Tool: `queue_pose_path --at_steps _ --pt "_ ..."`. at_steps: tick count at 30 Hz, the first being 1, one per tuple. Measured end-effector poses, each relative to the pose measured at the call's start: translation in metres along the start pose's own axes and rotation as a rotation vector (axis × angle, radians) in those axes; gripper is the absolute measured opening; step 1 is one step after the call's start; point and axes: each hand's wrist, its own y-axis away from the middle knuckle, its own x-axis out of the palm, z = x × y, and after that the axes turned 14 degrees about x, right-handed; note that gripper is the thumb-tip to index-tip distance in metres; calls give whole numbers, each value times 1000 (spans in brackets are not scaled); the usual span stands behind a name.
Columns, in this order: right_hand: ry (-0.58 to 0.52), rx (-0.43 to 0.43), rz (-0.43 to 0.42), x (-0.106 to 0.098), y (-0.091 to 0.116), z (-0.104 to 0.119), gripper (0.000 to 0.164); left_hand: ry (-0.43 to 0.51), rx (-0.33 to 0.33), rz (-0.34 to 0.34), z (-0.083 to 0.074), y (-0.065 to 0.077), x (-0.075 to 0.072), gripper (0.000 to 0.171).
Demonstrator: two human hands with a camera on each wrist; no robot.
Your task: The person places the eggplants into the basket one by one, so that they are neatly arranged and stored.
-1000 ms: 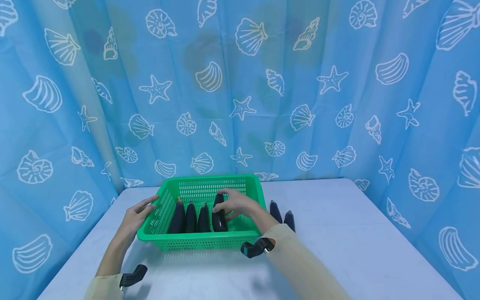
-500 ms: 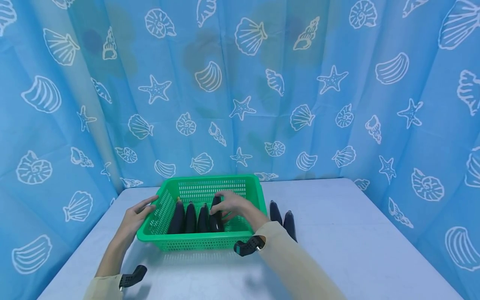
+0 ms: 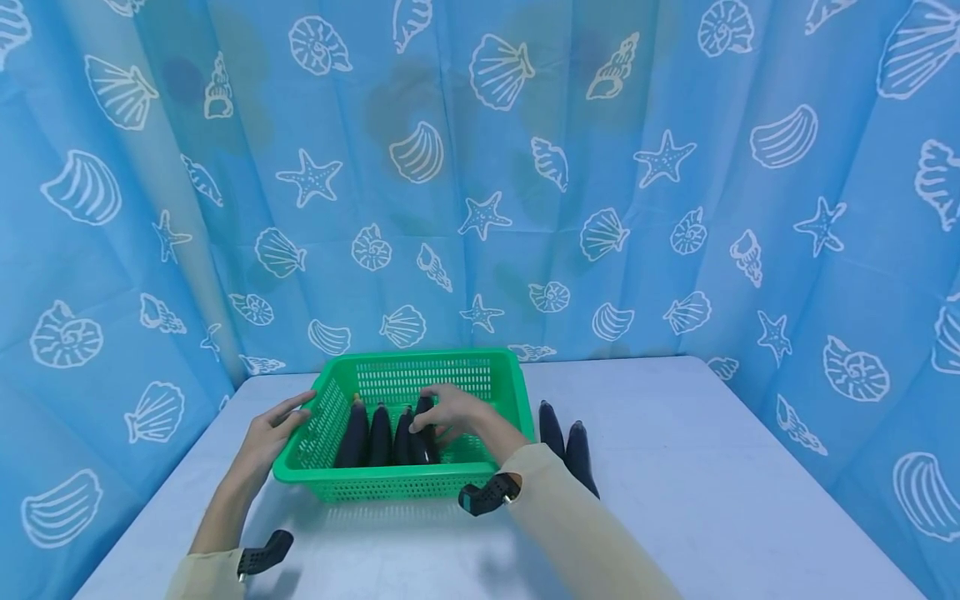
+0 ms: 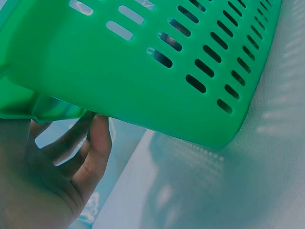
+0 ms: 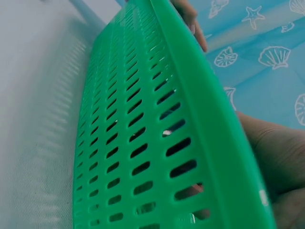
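Note:
My right hand [image 3: 459, 412] reaches into a green plastic basket [image 3: 367, 474] and grips a dark eggplant [image 3: 426, 443] by its upper part. That eggplant leans against the rightmost of three others [image 3: 381, 435], which lie side by side along the basket's left half. At the basket's left end, my left hand [image 3: 267, 440] holds the rim between thumb and fingers; the left wrist view shows the thumb [image 4: 99, 136] against the rim's underside. In the right wrist view the basket wall hides the eggplants and most of the right hand [image 5: 281, 162].
Two more eggplants lie on the white table [image 3: 675, 467], right of the basket: one nearer the basket [image 3: 551, 427], the other [image 3: 578, 454] partly behind my right sleeve [image 3: 577, 525]. A blue shell-print curtain [image 3: 480, 175] stands behind the table and along both sides.
My right hand has carried its eggplant leftward inside the basket, up against the row of others. My left hand has stayed at the rim, and the basket has not moved.

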Motion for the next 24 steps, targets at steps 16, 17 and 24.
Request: queue_pose_path --at_steps 16,17,24 --pt "91 24 34 -3 3 -5 73 0 -13 -5 0 0 1 57" --pt "102 25 39 -3 4 -5 72 0 -13 -6 0 0 1 57" --pt "122 21 67 -6 6 -7 66 2 -13 -2 0 0 1 57"
